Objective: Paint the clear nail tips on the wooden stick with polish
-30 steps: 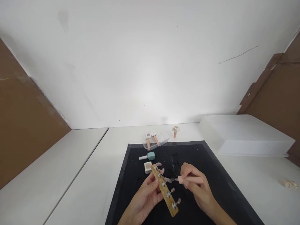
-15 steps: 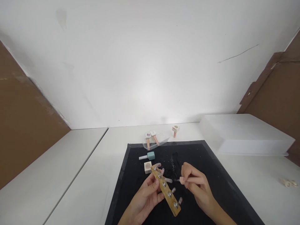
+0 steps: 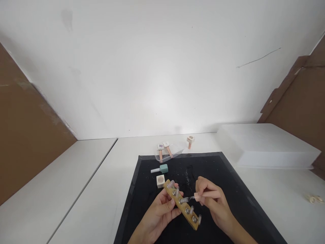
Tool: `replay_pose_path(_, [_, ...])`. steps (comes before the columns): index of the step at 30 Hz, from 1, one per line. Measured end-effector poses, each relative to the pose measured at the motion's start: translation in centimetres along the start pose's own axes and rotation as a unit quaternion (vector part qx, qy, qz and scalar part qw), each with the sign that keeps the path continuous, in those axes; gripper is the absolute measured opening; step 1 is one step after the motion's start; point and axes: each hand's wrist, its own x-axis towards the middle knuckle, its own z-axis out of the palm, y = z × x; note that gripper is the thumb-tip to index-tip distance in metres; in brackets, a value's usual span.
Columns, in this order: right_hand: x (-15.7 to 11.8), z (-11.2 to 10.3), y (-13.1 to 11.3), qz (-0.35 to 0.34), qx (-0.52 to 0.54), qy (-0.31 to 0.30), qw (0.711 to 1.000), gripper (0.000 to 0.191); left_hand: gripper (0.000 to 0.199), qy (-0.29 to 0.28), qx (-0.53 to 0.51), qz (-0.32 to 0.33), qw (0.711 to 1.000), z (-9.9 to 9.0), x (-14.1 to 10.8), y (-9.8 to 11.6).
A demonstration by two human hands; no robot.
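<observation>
My left hand [image 3: 162, 211] grips a slanted wooden strip [image 3: 191, 220] that carries several round metal studs, with translucent nail tips [image 3: 185, 200] standing off them. Between the fingers of my right hand [image 3: 212, 200] is a pink brush handle [image 3: 207, 195]. Its thin dark brush points left and meets the middle nail tip. Just beyond the strip lies a white square bottle [image 3: 160, 181] with a round opening on top. A green bottle with a white cap [image 3: 164, 168] lies on its side behind it.
A black mat [image 3: 203, 162] covers the middle of the white table. Behind it are two pink-handled bottles [image 3: 160, 147] on a clear tray [image 3: 177, 151] and another bottle [image 3: 190, 139]. A white box [image 3: 269, 145] stands right, near small rings [image 3: 315, 198].
The wooden strip has turned in my left hand and shifted slightly right, so the middle nail tip now meets the brush. My right hand has barely moved.
</observation>
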Motion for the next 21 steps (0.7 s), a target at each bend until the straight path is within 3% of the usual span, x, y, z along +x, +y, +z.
replay_pose_path(7, [0.3, 0.0, 0.1, -0.004, 0.073, 0.020, 0.997, 0.016, 0.033, 0.016, 0.017, 0.038, 0.999, 0.2, -0.1, 0.0])
replay_pose_path(12, [0.2, 0.1, -0.1, 0.034, 0.104, 0.009, 0.994, 0.019, 0.036, 0.037, 0.054, 0.076, 0.995, 0.7, -0.3, 0.0])
replay_pose_path(21, [0.0, -0.1, -0.2, 0.030, 0.044, -0.029, 0.998, 0.021, 0.032, 0.043, 0.059, 0.099, 0.992, 1.3, -0.4, 0.3])
